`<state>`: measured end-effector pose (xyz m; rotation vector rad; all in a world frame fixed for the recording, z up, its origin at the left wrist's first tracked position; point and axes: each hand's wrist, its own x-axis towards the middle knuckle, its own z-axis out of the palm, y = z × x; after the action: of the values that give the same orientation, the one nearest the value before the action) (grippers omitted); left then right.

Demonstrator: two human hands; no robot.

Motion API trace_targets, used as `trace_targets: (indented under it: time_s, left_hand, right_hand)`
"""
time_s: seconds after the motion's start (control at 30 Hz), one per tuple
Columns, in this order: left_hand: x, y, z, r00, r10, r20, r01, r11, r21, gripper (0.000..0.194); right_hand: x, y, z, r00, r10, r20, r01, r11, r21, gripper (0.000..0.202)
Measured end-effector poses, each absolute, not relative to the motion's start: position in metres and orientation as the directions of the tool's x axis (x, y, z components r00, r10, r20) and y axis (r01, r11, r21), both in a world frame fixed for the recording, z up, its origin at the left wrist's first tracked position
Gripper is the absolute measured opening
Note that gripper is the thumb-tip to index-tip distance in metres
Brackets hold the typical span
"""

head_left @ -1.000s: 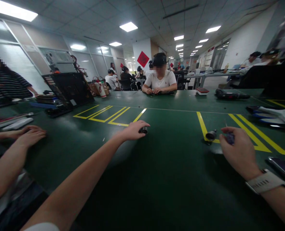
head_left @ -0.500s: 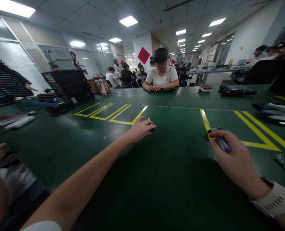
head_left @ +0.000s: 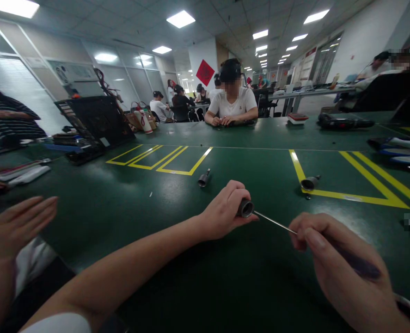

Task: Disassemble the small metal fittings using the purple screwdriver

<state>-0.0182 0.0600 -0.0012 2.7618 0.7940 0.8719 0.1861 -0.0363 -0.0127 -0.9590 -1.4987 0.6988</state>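
- Screwdriver (head_left: 274, 222) lies in the right hand (head_left: 343, 266), its purple handle inside the closed palm and its thin metal shaft pinched near the fingertips, pointing left.
- The left hand (head_left: 227, 209) is curled around a small metal cup (head_left: 245, 208), its open mouth turned toward the wearer and a little to the right.
- The shaft's tip ends right at the cup's near side, by the rim and the left fingertips; whether it touches the metal cannot be told.
- Both hands are above the green table (head_left: 177, 222), near its middle.
- A second cup (head_left: 203, 179) lies on its side beyond the left hand, a thin stem pointing away.
- A third cup (head_left: 309, 183) lies at the corner of the yellow tape (head_left: 350, 197) on the right, with a small dark piece (head_left: 308, 197) just in front of it.
- At the far left, a neighbour's hand (head_left: 21, 224) is held flat with fingers stretched out.
- Across the table sits a person in a white shirt (head_left: 241, 105), both hands together at the edge.
- A red and white box (head_left: 297, 119) and a black tool (head_left: 345, 121) lie on the far right side.
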Motion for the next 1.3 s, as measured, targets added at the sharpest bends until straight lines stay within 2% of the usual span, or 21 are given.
trace_targets:
  time_s: [0.1,0.17,0.4,0.53,0.6,0.7,0.8,0.93,1.03,1.1,1.2,1.3]
  left_hand:
    - [-0.016,0.058,-0.008,0.671,0.587,0.452,0.444,-0.807,0.388,0.034]
    - [-0.015,0.057,-0.011,0.679,0.615,0.401,0.469,-0.783,0.408,0.033]
    - [-0.011,0.059,-0.016,0.769,0.56,0.308,0.469,-0.822,0.324,0.015]
    - [-0.01,0.056,-0.014,0.814,0.518,0.264,0.476,-0.855,0.209,0.011]
    - [-0.01,0.053,-0.013,0.841,0.488,0.233,0.466,-0.873,0.146,0.009]
    - [-0.011,0.049,-0.011,0.86,0.467,0.204,0.453,-0.884,0.115,0.008]
    - [-0.012,0.051,-0.011,0.85,0.478,0.219,0.444,-0.876,0.187,0.005]
    - [-0.012,0.056,-0.013,0.806,0.523,0.276,0.436,-0.841,0.321,0.008]
    - [-0.011,0.057,-0.014,0.772,0.564,0.292,0.441,-0.807,0.393,0.013]
    - [-0.01,0.057,-0.014,0.759,0.585,0.286,0.459,-0.792,0.402,0.013]
    - [-0.01,0.056,-0.016,0.747,0.608,0.269,0.515,-0.785,0.344,0.009]
    - [-0.01,0.053,-0.018,0.743,0.622,0.246,0.579,-0.783,0.228,0.006]
  right_hand:
    - [0.184,-0.038,-0.013,-0.055,0.882,0.469,0.208,0.469,-0.858,0.018]
    - [0.182,-0.039,-0.011,-0.089,0.889,0.449,0.248,0.457,-0.854,0.02]
    - [0.173,-0.039,-0.003,-0.181,0.894,0.409,0.438,0.446,-0.781,0.024]
    - [0.169,-0.041,-0.001,-0.251,0.893,0.373,0.478,0.449,-0.755,0.025]
    - [0.171,-0.041,0.0,-0.256,0.912,0.32,0.47,0.407,-0.783,0.028]
    - [0.176,-0.035,0.0,-0.184,0.967,0.176,0.372,0.235,-0.898,0.032]
    - [0.179,-0.026,-0.002,-0.112,0.993,0.025,0.131,0.04,-0.991,0.029]
    - [0.176,-0.018,-0.004,-0.076,0.99,-0.119,-0.169,-0.13,-0.977,0.025]
    - [0.174,-0.016,-0.004,-0.088,0.983,-0.163,-0.26,-0.18,-0.949,0.024]
    - [0.175,-0.019,-0.005,-0.061,0.991,-0.115,-0.199,-0.125,-0.972,0.024]
    - [0.174,-0.027,-0.006,-0.01,0.999,0.034,0.116,0.035,-0.993,0.022]
    - [0.171,-0.036,-0.005,-0.088,0.976,0.199,0.429,0.217,-0.877,0.019]
